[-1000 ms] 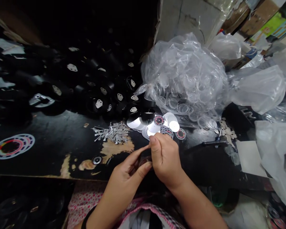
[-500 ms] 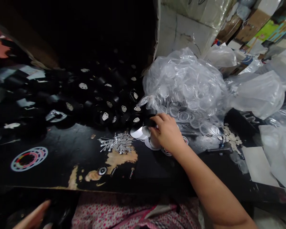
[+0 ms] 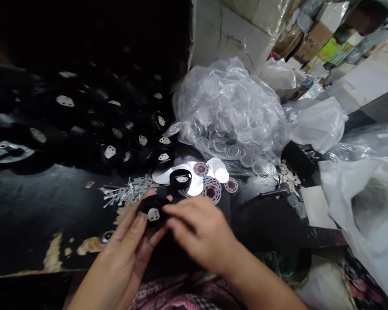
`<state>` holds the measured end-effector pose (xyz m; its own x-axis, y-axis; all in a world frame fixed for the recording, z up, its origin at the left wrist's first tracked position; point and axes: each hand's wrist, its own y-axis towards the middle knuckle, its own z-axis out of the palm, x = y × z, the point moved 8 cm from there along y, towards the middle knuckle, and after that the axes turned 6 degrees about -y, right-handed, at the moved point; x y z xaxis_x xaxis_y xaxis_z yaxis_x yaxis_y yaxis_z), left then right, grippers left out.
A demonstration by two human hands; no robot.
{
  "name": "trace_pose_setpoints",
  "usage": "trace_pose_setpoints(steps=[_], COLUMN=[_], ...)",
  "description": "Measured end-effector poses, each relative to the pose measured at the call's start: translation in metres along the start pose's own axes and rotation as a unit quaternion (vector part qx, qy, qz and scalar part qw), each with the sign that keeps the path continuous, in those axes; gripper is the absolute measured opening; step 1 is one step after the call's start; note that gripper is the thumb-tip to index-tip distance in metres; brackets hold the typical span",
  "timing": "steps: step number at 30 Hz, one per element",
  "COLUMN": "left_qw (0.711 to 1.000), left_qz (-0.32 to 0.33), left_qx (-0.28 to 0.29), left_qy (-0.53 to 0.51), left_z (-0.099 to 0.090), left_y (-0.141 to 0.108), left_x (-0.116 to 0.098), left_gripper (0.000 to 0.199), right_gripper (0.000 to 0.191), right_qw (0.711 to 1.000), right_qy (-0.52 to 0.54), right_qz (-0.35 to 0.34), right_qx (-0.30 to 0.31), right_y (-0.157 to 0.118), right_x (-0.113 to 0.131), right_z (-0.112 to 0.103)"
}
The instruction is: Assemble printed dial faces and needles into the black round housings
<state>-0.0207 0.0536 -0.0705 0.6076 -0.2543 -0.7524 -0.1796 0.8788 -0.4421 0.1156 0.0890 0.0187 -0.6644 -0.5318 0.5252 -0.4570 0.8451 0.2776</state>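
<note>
My left hand is closed around a black round casing above the table's front part. A pale metal plate with small holes sits on the casing's face, which is turned toward me. My right hand has its fingers bent together at the casing's right edge; whatever lies between the fingertips is hidden. Just behind, another black casing with a similar plate rests among white discs and printed ring dials. To the left of these lies a pile of metal pins.
Many black casings crowd the table's left and back. A clear plastic bag of transparent round covers stands behind the discs. Farther right are a dark tool, small pale plates and a white card. Boxes are stacked beyond.
The view has shifted right. My right hand has drawn back from the discs toward me. My left hand has come up from the lower left and now holds a black casing.
</note>
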Motion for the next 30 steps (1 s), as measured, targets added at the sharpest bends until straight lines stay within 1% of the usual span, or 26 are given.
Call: trace_pose_setpoints(steps=[2, 3, 4, 6, 8, 10, 12, 15, 17, 18, 20, 22, 23, 24, 25, 27, 28, 30], left_qw=[0.999, 0.999, 0.998, 0.997, 0.997, 0.997, 0.996, 0.992, 0.99, 0.991, 0.993, 0.992, 0.989, 0.985, 0.982, 0.977, 0.976, 0.974], left_qz=[-0.018, -0.027, -0.035, -0.046, -0.044, -0.037, -0.039, -0.049, -0.053, -0.05, -0.053, -0.084, -0.105, -0.12, -0.127, -0.129, -0.13, -0.137], left_qx=[-0.004, -0.005, -0.006, -0.007, -0.003, 0.009, 0.026, 0.054, 0.07, 0.069, 0.05, 0.014, -0.003, -0.017, -0.027, -0.035, -0.036, -0.036], left_qy=[-0.03, -0.044, -0.056, -0.062, -0.059, -0.063, -0.077, -0.104, -0.109, -0.104, -0.092, -0.093, -0.105, -0.122, -0.14, -0.165, -0.172, -0.178], left_z=[0.004, 0.006, 0.008, 0.011, 0.015, 0.023, 0.034, 0.052, 0.06, 0.06, 0.053, 0.041, 0.036, 0.033, 0.031, 0.031, 0.032, 0.036], left_y=[-0.004, -0.007, -0.009, -0.01, -0.006, 0.003, 0.017, 0.035, 0.038, 0.036, 0.029, 0.018, 0.014, 0.01, 0.007, 0.004, 0.003, 0.001], left_x=[0.001, 0.003, 0.004, 0.005, 0.003, -0.002, -0.004, -0.005, -0.005, -0.005, -0.004, 0.0, 0.003, 0.005, 0.006, 0.004, 0.003, 0.003], left_gripper=[0.033, 0.031, 0.029, 0.029, 0.033, 0.034, 0.029, 0.022, 0.022, 0.023, 0.024, 0.028, 0.029, 0.029, 0.029, 0.029, 0.03, 0.033], right_gripper=[0.025, 0.028, 0.033, 0.047, 0.053, 0.05, 0.045, 0.04, 0.031, 0.026, 0.023, 0.023, 0.023, 0.022, 0.021, 0.019, 0.018, 0.017], right_qw=[0.995, 0.988, 0.982, 0.973, 0.967, 0.962, 0.962, 0.97, 0.975, 0.977, 0.981, 0.982, 0.984, 0.987, 0.992, 0.998, 0.999, 0.993], right_qy=[-0.024, -0.052, -0.084, -0.134, -0.169, -0.19, -0.186, -0.14, -0.114, -0.112, -0.125, -0.13, -0.123, -0.108, -0.087, -0.03, 0.003, 0.064], right_qz=[0.1, 0.142, 0.166, 0.164, 0.155, 0.168, 0.175, 0.182, 0.181, 0.174, 0.147, 0.109, 0.086, 0.061, 0.04, 0.027, 0.039, 0.094], right_qx=[-0.007, 0.011, 0.038, 0.093, 0.108, 0.1, 0.098, 0.085, 0.066, 0.048, -0.013, -0.082, -0.1, -0.1, -0.086, -0.04, -0.018, 0.016], right_y=[0.008, 0.013, 0.019, 0.033, 0.043, 0.047, 0.048, 0.045, 0.042, 0.041, 0.035, 0.026, 0.02, 0.015, 0.011, 0.003, 0.0, -0.004], right_x=[-0.037, -0.054, -0.067, -0.081, -0.086, -0.092, -0.097, -0.106, -0.111, -0.112, -0.104, -0.085, -0.072, -0.059, -0.045, -0.027, -0.023, -0.025], right_z=[-0.013, -0.016, -0.016, -0.012, -0.011, -0.013, -0.012, -0.013, -0.018, -0.022, -0.035, -0.045, -0.046, -0.043, -0.037, -0.022, -0.015, -0.003])
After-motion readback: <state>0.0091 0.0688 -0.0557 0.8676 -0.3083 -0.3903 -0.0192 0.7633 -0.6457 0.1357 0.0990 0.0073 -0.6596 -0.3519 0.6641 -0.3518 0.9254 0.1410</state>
